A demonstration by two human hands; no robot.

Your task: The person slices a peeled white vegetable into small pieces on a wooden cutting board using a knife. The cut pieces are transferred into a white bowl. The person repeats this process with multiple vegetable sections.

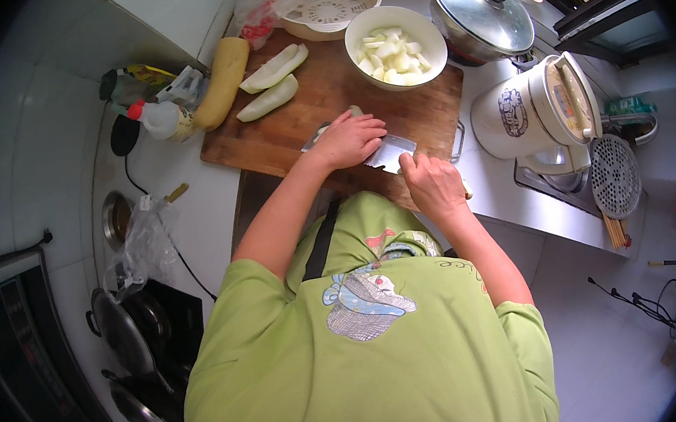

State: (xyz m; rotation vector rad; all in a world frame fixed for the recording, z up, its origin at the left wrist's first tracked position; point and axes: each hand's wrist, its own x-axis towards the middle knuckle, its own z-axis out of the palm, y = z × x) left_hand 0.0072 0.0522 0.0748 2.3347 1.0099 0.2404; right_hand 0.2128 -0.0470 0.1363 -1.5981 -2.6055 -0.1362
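My right hand (435,183) is closed around the handle of a cleaver, whose wide metal blade (396,150) lies low over the near part of the wooden cutting board (328,100). Across the blade rests my left hand (351,139), palm down with the fingers close together. Pale bits of peeled gourd (356,110) peek out beside it; what lies beneath the palm is hidden. Two long peeled gourd wedges (271,97) lie at the board's far left. A white bowl (356,58) of cut gourd pieces (394,58) stands at its far right.
A whole tan squash (224,79) lies along the board's left edge, near a red-capped bottle (164,119). Behind are a cream colander (298,29) and a plastic bag (256,4). A lidded pot (476,3) and white appliance (495,116) stand to the right.
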